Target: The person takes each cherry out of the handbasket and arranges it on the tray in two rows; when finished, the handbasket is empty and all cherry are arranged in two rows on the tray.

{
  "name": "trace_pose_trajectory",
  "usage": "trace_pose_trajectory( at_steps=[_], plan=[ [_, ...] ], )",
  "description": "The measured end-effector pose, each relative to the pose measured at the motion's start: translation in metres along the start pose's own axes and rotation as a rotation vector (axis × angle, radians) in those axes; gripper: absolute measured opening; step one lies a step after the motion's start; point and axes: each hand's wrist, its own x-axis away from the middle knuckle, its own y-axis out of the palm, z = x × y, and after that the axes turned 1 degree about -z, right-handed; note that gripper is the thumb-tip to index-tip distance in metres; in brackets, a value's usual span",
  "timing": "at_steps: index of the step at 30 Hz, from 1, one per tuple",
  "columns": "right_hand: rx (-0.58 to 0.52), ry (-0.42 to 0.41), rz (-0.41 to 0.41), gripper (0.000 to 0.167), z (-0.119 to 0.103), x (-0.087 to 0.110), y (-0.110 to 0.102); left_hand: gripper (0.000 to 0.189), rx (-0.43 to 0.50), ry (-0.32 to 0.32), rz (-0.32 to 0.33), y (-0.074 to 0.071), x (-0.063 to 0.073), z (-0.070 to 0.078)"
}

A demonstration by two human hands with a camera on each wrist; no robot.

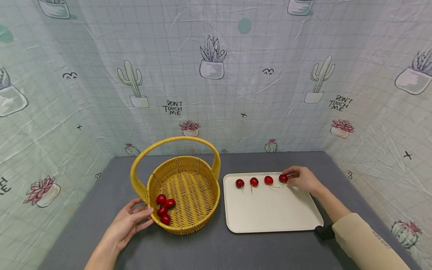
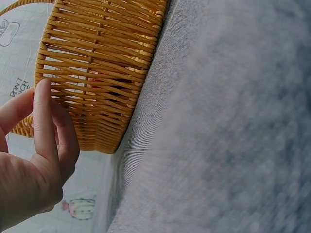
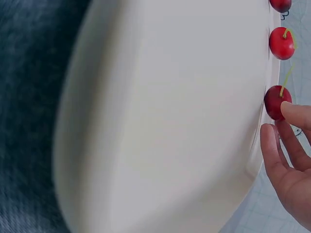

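In the head view a yellow wicker basket (image 1: 189, 225) with a tall arched handle holds several red cherries (image 1: 170, 203) along its left side. My left hand (image 1: 129, 221) grips the basket's left rim; from the left wrist view its fingers (image 2: 44, 111) lie against the upper edge of the weave. To the right lies a cream rectangular tray (image 1: 270, 213). Three cherries (image 1: 254, 182) with green stems form a row near its far edge. At the right end of that row, my right hand (image 1: 302, 180) pinches another cherry (image 3: 277, 103) between thumb and fingers, close to the tray's surface.
A dark grey cloth (image 1: 216, 255) covers the table. Behind and on both sides hangs a pale curtain (image 1: 243, 86) printed with cacti. A black band (image 1: 324, 232) shows at the right sleeve (image 1: 364, 240), by the tray's near right corner.
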Motion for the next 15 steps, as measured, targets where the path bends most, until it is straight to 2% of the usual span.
trace_pose_trajectory(
  at_steps=[7,15],
  plan=[
    [0.034,0.009,-0.004,0.036,-0.003,-0.001,-0.006,0.07,0.004,0.001,-0.008,0.0,0.0,0.0],
    [0.103,-0.05,-0.017,0.037,-0.025,-0.006,-0.013,0.072,0.008,0.004,-0.016,-0.001,0.0,0.0]
  ],
)
